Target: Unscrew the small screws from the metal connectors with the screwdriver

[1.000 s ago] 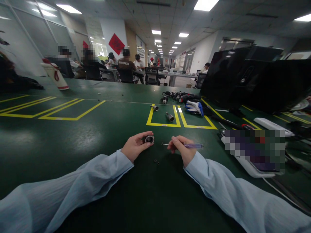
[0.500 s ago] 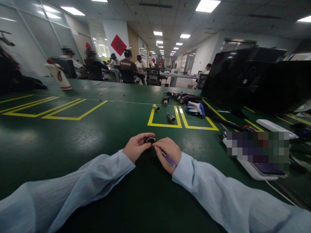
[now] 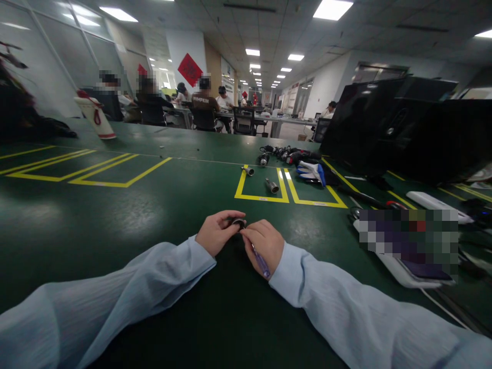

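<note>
My left hand is closed around a small dark round part with a shiny metal rim, held between thumb and fingers; much of it is hidden. Pressed close on its right, my right hand grips a slim screwdriver with a translucent purple handle running back under the palm. Its tip reaches the part's rim, though I cannot make out the exact contact. Beyond my hands, a metal cup-shaped piece with a thin shank lies inside a yellow taped box, and a similar piece lies farther back on the tape.
Blue-and-white gloves and a heap of black cables and tools lie behind the right taped box. A phone on a white device is at the right, near black boxes. A cup stands back left; people sit beyond.
The screwdriver handle has swung to a steeper angle as my right hand turned slightly. My left hand still holds the round part, tilted a little differently.
</note>
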The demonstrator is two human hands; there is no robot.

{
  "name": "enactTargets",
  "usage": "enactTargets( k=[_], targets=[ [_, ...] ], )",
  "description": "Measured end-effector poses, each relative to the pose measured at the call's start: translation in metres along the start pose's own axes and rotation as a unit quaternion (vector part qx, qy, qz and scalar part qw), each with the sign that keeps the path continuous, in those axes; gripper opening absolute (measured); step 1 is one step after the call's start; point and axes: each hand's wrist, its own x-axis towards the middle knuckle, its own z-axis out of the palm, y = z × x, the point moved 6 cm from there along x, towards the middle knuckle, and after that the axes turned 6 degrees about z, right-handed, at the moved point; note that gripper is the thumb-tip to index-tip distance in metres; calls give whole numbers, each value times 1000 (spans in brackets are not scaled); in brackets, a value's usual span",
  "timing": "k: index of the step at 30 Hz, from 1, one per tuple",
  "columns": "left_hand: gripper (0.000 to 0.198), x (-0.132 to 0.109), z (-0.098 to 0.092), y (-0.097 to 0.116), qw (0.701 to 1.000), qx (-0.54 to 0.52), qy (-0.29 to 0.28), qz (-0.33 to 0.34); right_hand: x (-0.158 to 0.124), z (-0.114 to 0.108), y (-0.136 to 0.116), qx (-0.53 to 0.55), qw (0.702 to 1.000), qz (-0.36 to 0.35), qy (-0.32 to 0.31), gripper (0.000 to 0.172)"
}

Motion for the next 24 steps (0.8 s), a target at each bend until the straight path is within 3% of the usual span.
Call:
enactTargets(
  k=[11, 13, 15, 17, 19, 21, 22, 24],
  targets=[
    [25, 0, -1, 1, 1000, 15, 17, -8, -1, 3, -2, -5, 1000, -11, -23, 19],
    [25, 0, -1, 0, 1000, 14, 17, -14, -2, 3, 1, 36, 999, 10, -26, 19],
    [25, 0, -2, -1, 999, 9, 18, -24, -2, -1, 12, 115, 990, 81, -18, 18],
    [25, 0, -1, -1, 999, -4, 21, -36, -5, 0, 32, 235, 946, 222, -21, 17],
    [25, -1, -1, -2, 998, -20, 25, -49, -13, 10, 50, 355, 855, 374, -52, 18],
    [24, -1, -2, -4, 997, -35, 33, -57, -20, 19, 57, 425, 777, 456, -89, 17],
    [24, -1, -2, -4, 997, -40, 38, -58, -20, 21, 58, 438, 760, 469, -103, 17],
    [23, -1, -2, -5, 996, -46, 43, -59, -20, 22, 58, 440, 757, 468, -118, 16]
  ],
)
